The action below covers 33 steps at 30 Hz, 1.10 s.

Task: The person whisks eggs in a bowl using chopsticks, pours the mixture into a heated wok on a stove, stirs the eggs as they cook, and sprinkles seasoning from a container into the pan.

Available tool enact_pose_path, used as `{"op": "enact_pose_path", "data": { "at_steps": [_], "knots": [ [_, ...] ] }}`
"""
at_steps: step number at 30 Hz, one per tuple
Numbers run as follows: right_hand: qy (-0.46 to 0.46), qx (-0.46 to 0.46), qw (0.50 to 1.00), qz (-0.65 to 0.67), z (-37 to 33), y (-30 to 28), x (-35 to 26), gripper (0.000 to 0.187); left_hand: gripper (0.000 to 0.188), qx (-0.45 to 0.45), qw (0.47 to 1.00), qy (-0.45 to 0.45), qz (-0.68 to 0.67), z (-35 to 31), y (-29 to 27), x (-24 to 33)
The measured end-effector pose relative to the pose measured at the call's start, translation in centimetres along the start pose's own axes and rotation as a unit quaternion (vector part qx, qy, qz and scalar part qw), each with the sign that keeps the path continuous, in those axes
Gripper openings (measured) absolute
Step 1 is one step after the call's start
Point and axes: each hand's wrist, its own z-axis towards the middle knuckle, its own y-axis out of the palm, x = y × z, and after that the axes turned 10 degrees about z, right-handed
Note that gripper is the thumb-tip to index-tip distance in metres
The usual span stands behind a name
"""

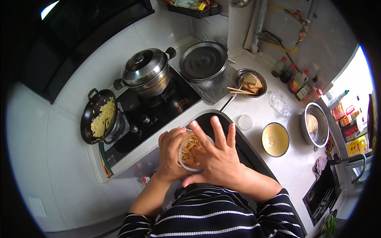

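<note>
My left hand [173, 152] is wrapped round a clear round plastic tub [181, 158], held in front of my striped top. Inside the tub lie pale brown shreds of food [189, 152], whose exact kind I cannot make out. Over its right side spreads my right hand [222, 160], three fingers stretched out and the index finger dipping down into the shreds. The right thumb rests low, near the tub's bottom edge. On the counter just beyond sits a clear round lid [245, 122].
A wok [88, 126] of yellow scrambled egg [104, 117] and a lidded steel pot [152, 77] stand on the black hob [180, 95]. To the right are a yellow bowl [275, 139], steel bowls [326, 129], several bottles [300, 81] and a sink [323, 198].
</note>
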Motion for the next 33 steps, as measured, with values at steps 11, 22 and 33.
{"op": "enact_pose_path", "data": {
  "at_steps": [11, 22, 33],
  "knots": [
    [-0.076, -0.032, 0.989, 0.122, 0.2, -0.3, -1.2, 0.087, 0.097, -0.061, 0.998, -0.013, 0.03, 0.0, -1.3, 0.4],
    [0.005, -0.01, 0.996, 0.085, 0.0, -2.0, 0.4, 0.082, 0.101, -0.031, 0.995, -0.052, -0.078, -0.1, -1.1, 0.5],
    [-0.062, 0.161, 0.933, 0.316, 0.2, -3.2, 1.0, 0.065, 0.098, -0.005, 0.986, -0.047, -0.161, 1.6, -1.2, 1.9]
  ]
}}
